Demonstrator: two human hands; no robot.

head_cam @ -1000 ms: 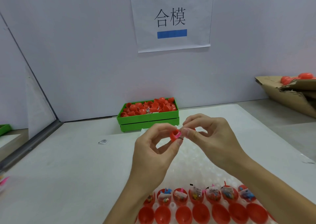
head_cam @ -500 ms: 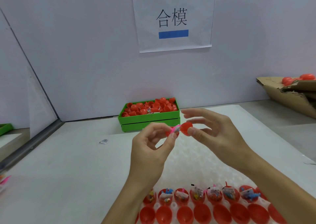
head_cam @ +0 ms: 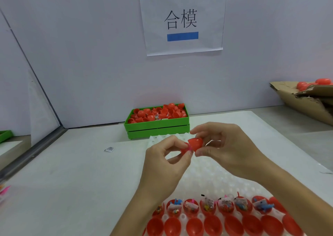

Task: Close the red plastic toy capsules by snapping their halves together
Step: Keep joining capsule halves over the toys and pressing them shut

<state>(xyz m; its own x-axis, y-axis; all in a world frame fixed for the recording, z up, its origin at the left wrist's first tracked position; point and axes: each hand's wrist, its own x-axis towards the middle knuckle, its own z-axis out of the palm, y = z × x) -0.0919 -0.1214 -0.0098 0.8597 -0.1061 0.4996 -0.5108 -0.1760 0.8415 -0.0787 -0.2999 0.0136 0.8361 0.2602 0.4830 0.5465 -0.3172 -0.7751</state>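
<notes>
**Almost shut: two red halves held together in mid-air**

So, a small red capsule (head_cam: pixel 191 146) is pinched between both hands above the white bumpy tray (head_cam: pixel 212 178). Its right-side half (head_cam: pixel 195 144), a glossy smooth dome, is gripped by the right hand (head_cam: pixel 232 151) with thumb below and index finger curled over the top. Its other half (head_cam: pixel 184 150) is mostly hidden behind the fingertips of the left hand (head_cam: pixel 167 162), which are clamped on it. A sliver of pink can be seen at the seam, so the two halves are touching but whether they are fully snapped can't be told.

Closer to the camera, a row of open red shells (head_cam: pixel 225 207) is seated in the tray, each stuffed with tiny toys in crinkly clear bags. A second row of empty shiny red cups (head_cam: pixel 216 225) is lined up just in front of them.

Further back, a green plastic crate (head_cam: pixel 158 127) is piled with loose red halves against the pale wall. A paper sign (head_cam: pixel 182 19) with blue strips is stuck above it. A torn cardboard box (head_cam: pixel 306 100) holding more red pieces is seen at the right edge, and a small printed packet (head_cam: pixel 109 149) is lying on the matte grey table (head_cam: pixel 72 181).
</notes>
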